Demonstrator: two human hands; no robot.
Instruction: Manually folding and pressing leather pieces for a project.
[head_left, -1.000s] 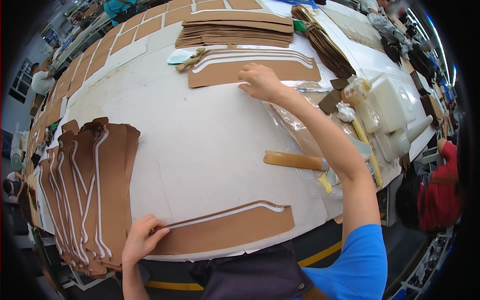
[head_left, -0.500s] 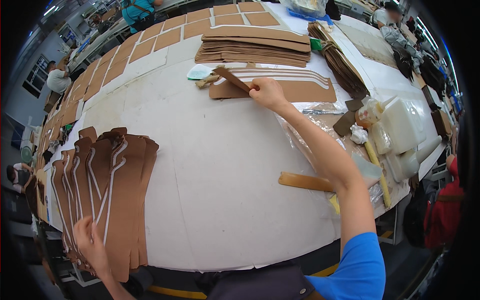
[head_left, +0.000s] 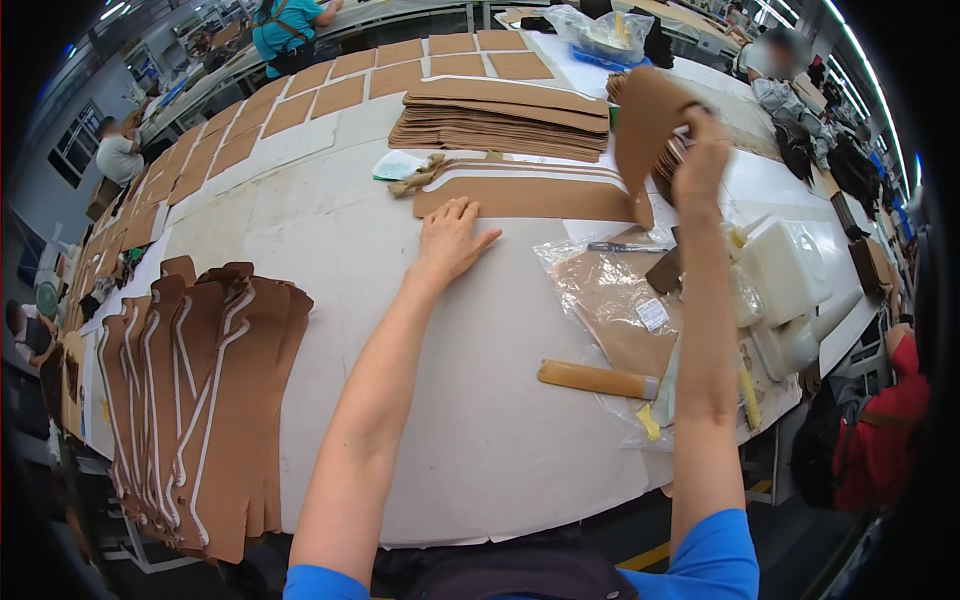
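Left hand (head_left: 450, 238) lay flat, fingers spread, touching the brown strip (head_left: 530, 195) stretching rightward from its fingertips; right hand (head_left: 700, 160) pinched a lifted brown piece (head_left: 648, 125).

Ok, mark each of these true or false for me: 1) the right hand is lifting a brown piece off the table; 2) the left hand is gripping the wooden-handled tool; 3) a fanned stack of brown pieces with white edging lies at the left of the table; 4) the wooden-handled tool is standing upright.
1) True: the right hand holds a brown cut piece raised above the table.
2) False: the left hand lies flat, palm down, at the edge of the long brown piece with white edging; the wooden-handled tool lies untouched.
3) True: the fanned stack lies there, overhanging the near edge.
4) False: it lies flat on clear plastic sheeting.
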